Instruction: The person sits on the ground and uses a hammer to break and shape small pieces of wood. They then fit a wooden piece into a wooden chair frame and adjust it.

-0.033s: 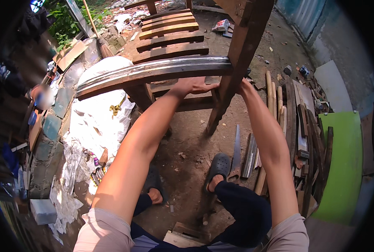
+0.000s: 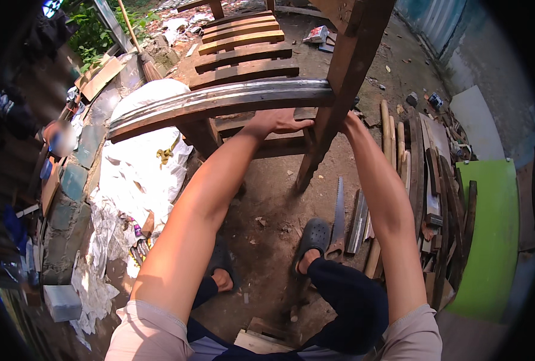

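Observation:
A dark wooden chair (image 2: pixel 243 106) with a slatted part behind it stands before me. Its curved armrest bears pale lengthwise stripes and meets an upright post (image 2: pixel 344 78). My left hand (image 2: pixel 279 121) reaches under the armrest, closed at a short wooden rail beside the post, with one digit stretched toward it. Some of its fingers are hidden behind the wood. On the post's other side is my right hand (image 2: pixel 348 122); the post covers most of its fingers, so their grip does not show.
A handsaw (image 2: pixel 338 219) lies on the dirt near my right shoe (image 2: pixel 313 236). Wooden strips and poles (image 2: pixel 416 162) are piled at right, beside a green panel (image 2: pixel 490 234). White sheeting (image 2: pixel 141 168) covers the ground at left, and a broom (image 2: pixel 150 69) leans beyond it.

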The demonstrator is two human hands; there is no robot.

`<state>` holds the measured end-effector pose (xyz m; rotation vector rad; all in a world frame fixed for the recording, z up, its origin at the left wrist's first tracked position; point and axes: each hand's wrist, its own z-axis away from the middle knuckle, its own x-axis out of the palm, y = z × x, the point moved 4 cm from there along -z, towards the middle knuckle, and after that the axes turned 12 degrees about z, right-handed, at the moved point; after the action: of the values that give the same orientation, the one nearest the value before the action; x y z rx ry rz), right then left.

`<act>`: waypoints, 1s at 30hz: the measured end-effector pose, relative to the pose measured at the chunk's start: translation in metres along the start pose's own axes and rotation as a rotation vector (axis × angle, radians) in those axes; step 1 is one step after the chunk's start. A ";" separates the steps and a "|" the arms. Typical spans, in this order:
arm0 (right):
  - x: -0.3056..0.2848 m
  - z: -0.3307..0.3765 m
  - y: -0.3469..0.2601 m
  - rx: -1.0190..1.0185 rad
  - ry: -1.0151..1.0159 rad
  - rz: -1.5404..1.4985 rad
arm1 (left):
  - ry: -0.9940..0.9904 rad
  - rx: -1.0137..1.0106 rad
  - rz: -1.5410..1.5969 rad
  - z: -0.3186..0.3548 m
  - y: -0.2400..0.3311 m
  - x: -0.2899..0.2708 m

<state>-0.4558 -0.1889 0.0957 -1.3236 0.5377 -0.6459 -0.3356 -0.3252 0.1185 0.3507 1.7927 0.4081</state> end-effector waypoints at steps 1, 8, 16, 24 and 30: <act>0.001 0.001 -0.004 0.003 0.011 0.020 | -0.029 0.015 -0.048 -0.003 -0.001 -0.002; -0.011 -0.006 0.009 -0.026 -0.045 0.001 | -0.055 0.009 -0.078 -0.007 0.002 -0.005; -0.012 0.002 0.034 0.122 -0.018 0.052 | -0.039 0.009 -0.106 -0.004 0.011 -0.005; -0.008 0.013 0.034 0.106 0.071 0.100 | 0.015 -0.003 -0.139 -0.001 0.015 -0.002; -0.005 0.015 0.015 0.232 -0.040 0.193 | -0.008 -0.039 -0.086 -0.005 0.009 -0.002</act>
<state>-0.4470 -0.1735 0.0833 -1.0504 0.5339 -0.5044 -0.3396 -0.3183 0.1255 0.2467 1.7829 0.3799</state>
